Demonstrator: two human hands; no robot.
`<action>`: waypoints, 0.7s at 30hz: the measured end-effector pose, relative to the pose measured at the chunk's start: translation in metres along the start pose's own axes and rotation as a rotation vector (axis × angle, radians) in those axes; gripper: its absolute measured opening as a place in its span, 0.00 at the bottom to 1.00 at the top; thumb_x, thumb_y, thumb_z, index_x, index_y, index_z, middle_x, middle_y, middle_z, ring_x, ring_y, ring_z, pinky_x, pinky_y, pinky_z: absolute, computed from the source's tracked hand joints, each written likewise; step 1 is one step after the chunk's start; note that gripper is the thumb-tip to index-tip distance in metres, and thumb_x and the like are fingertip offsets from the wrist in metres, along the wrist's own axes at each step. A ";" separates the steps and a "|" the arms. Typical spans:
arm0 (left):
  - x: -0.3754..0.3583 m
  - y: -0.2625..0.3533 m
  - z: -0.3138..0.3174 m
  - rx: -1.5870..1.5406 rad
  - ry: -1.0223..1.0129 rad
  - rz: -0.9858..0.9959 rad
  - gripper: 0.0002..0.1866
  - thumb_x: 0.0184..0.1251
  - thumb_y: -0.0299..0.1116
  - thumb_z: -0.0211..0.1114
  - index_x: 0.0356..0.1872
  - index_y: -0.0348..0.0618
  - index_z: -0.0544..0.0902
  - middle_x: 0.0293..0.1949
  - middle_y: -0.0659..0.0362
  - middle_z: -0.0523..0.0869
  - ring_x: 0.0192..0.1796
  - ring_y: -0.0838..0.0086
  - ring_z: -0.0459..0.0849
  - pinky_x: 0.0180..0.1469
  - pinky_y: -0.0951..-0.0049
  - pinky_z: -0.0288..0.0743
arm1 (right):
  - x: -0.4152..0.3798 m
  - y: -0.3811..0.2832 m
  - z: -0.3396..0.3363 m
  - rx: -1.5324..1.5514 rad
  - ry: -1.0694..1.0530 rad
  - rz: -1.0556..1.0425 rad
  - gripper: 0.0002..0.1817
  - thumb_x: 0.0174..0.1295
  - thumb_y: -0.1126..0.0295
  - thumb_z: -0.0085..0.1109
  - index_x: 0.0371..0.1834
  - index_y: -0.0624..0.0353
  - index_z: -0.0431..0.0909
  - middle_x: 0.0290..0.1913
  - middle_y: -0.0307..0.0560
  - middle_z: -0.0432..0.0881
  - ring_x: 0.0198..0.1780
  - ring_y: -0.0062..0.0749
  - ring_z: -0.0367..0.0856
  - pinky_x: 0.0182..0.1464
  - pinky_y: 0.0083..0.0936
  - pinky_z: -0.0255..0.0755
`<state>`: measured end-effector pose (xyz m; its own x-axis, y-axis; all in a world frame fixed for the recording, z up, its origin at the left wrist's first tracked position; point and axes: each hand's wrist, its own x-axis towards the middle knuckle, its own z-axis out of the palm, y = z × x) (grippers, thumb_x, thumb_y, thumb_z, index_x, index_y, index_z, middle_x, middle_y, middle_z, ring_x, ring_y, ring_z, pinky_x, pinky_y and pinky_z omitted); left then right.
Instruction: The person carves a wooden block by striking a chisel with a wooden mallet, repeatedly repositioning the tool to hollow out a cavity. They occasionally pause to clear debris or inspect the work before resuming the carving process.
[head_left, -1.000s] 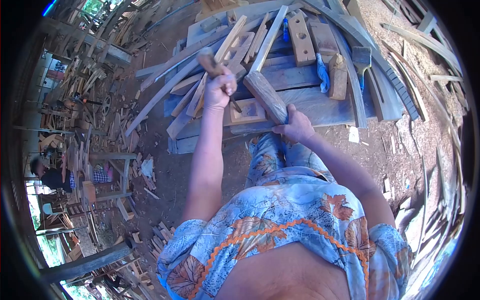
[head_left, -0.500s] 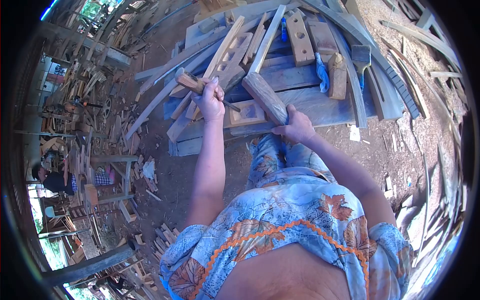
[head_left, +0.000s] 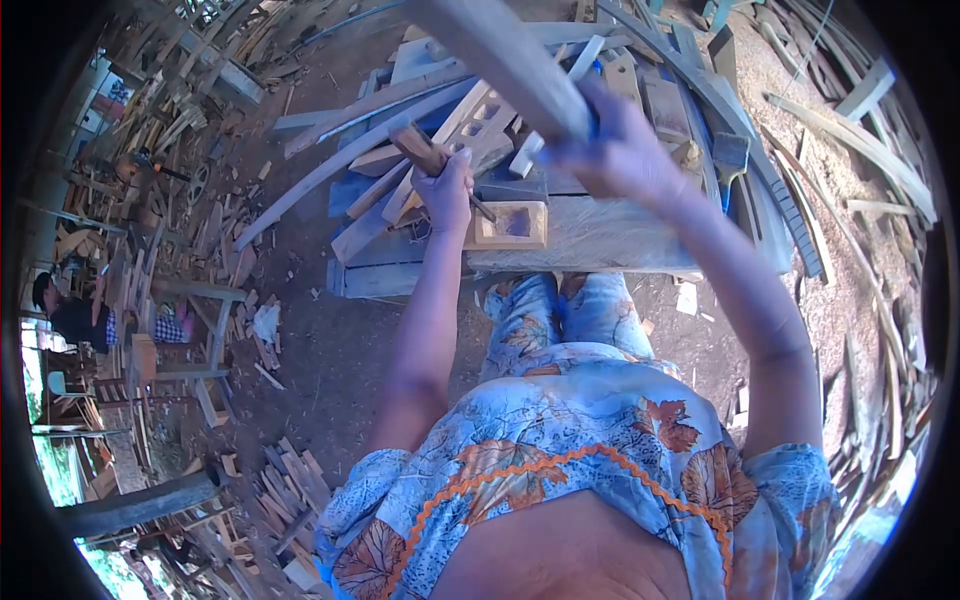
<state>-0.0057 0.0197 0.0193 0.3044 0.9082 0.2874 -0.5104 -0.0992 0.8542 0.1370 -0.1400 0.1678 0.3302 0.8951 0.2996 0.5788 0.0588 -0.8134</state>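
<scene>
My left hand (head_left: 445, 190) is wrapped round the wooden handle of a chisel (head_left: 418, 148), whose metal shaft slants down to the right. Its lower end is at the left part of a pale wooden block (head_left: 512, 225) with a recess cut in it, lying near the workbench's front edge. My right hand (head_left: 630, 150), blurred by motion, grips the lower end of a thick wooden bar (head_left: 505, 65). The bar is raised above the bench and slants up to the left.
Wood pieces cover much of the workbench (head_left: 620, 230), among them a block with several holes (head_left: 485, 118) and long curved strips. A brush (head_left: 730, 155) lies at the right. Scrap wood litters the ground. At the far left another person (head_left: 75, 315) is visible.
My right hand has lifted the thick bar from low over the bench's front to high above it. My left hand and the chisel have shifted slightly right.
</scene>
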 end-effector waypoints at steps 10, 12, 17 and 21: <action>-0.001 -0.002 0.004 0.018 0.023 0.050 0.10 0.55 0.23 0.67 0.27 0.44 0.72 0.17 0.66 0.72 0.14 0.83 0.68 0.16 0.81 0.60 | 0.077 -0.099 0.021 -0.632 -0.522 0.081 0.36 0.38 0.56 0.72 0.50 0.70 0.77 0.44 0.58 0.82 0.45 0.40 0.82 0.47 0.29 0.74; -0.002 -0.007 0.001 0.060 0.024 0.078 0.10 0.55 0.22 0.67 0.26 0.44 0.72 0.17 0.66 0.73 0.14 0.84 0.68 0.16 0.82 0.60 | 0.081 -0.124 0.015 -0.822 -0.534 0.029 0.37 0.38 0.56 0.72 0.51 0.70 0.76 0.46 0.60 0.82 0.46 0.41 0.82 0.48 0.30 0.74; -0.001 -0.006 -0.002 0.054 0.002 0.086 0.11 0.56 0.21 0.67 0.27 0.44 0.71 0.17 0.67 0.73 0.15 0.85 0.70 0.17 0.83 0.63 | 0.076 -0.112 0.027 -0.495 -0.371 -0.079 0.31 0.38 0.53 0.71 0.41 0.66 0.82 0.38 0.58 0.84 0.41 0.39 0.84 0.45 0.29 0.76; 0.001 -0.006 -0.003 0.050 0.008 0.053 0.11 0.55 0.22 0.67 0.27 0.44 0.71 0.17 0.67 0.73 0.14 0.84 0.69 0.16 0.82 0.62 | 0.086 -0.107 0.020 -0.889 -0.557 -0.095 0.31 0.32 0.57 0.74 0.40 0.66 0.82 0.39 0.56 0.84 0.42 0.42 0.83 0.45 0.30 0.75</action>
<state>-0.0047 0.0221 0.0136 0.2716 0.9043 0.3292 -0.4849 -0.1669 0.8585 0.0888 -0.0603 0.2713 -0.0045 0.9937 -0.1118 0.9973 -0.0037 -0.0727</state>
